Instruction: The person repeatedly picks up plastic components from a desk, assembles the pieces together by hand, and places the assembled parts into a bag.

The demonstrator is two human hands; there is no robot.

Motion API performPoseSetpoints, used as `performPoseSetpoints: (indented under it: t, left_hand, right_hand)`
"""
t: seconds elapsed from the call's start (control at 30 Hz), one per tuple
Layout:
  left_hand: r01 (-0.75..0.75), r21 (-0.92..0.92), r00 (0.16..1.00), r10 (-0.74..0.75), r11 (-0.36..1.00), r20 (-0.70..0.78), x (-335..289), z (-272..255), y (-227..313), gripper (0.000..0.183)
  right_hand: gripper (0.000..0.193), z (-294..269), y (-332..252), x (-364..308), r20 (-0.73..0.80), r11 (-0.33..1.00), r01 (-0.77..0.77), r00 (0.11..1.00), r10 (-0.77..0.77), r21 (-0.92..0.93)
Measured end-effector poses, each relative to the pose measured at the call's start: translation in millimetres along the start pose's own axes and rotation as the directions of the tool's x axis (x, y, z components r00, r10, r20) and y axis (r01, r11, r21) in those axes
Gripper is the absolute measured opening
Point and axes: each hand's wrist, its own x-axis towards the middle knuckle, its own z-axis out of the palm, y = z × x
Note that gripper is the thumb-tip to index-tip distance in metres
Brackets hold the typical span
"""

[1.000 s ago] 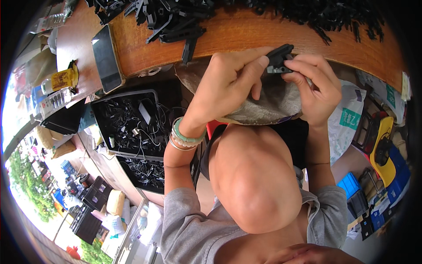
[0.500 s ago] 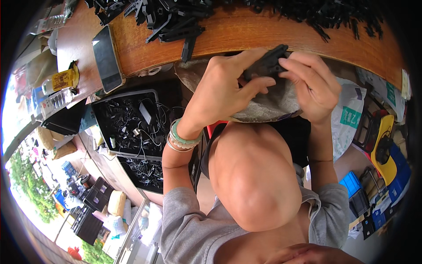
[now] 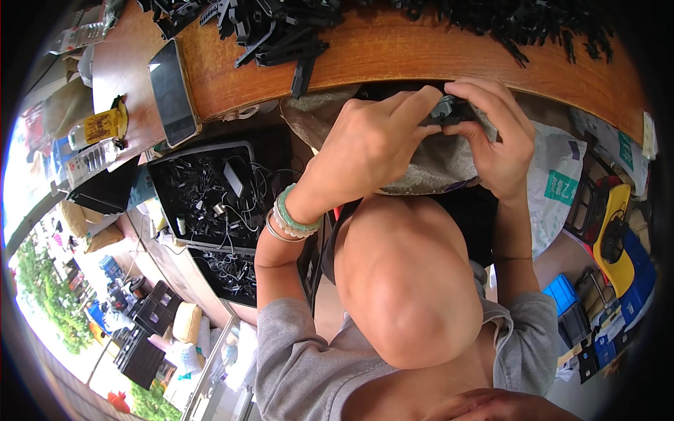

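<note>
From the head view, both hands meet just below the curved edge of the wooden desk (image 3: 421,52). The left hand (image 3: 365,144) is curled, its fingers closed on one end of a small black plastic part (image 3: 444,111). The right hand (image 3: 495,137) pinches the other end from above, fingers bent tight. The part sits over a grey bag (image 3: 428,165) on the lap. Heaps of black parts (image 3: 281,31) lie on the desk, beside a phone (image 3: 172,91).
</note>
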Motion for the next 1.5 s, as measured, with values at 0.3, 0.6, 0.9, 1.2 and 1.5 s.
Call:
performPoseSetpoints:
  t: [0.3,0.6,0.9,1.2,1.5]
  left_hand:
    - [-0.027,-0.055,0.999,0.026,0.998,-0.02,4,2,-6,0.033]
    - [0.018,-0.209,0.998,-0.03,0.978,-0.054,-4,5,-19,0.03]
    - [0.386,0.303,0.768,-0.121,0.871,-0.629,-29,-28,-53,0.014]
    - [0.4,0.245,0.838,-0.244,0.883,-0.488,-21,-24,-49,0.016]
    - [0.325,0.684,0.882,0.052,0.653,-0.469,-11,-34,-57,0.018]
  right_hand:
    - [0.035,2,5,-5,-0.05,0.999,-0.038,0.998,0.038,-0.008]
    - [0.031,-6,13,2,0.129,0.991,-0.095,0.988,0.082,0.093]
    - [0.013,-34,82,9,-0.319,0.775,-0.192,0.948,-0.013,-0.602]
    - [0.012,-13,60,-9,-0.355,0.919,-0.234,0.928,0.114,-0.318]
    - [0.019,-1,43,-7,-0.249,0.98,-0.145,0.962,0.108,-0.136]
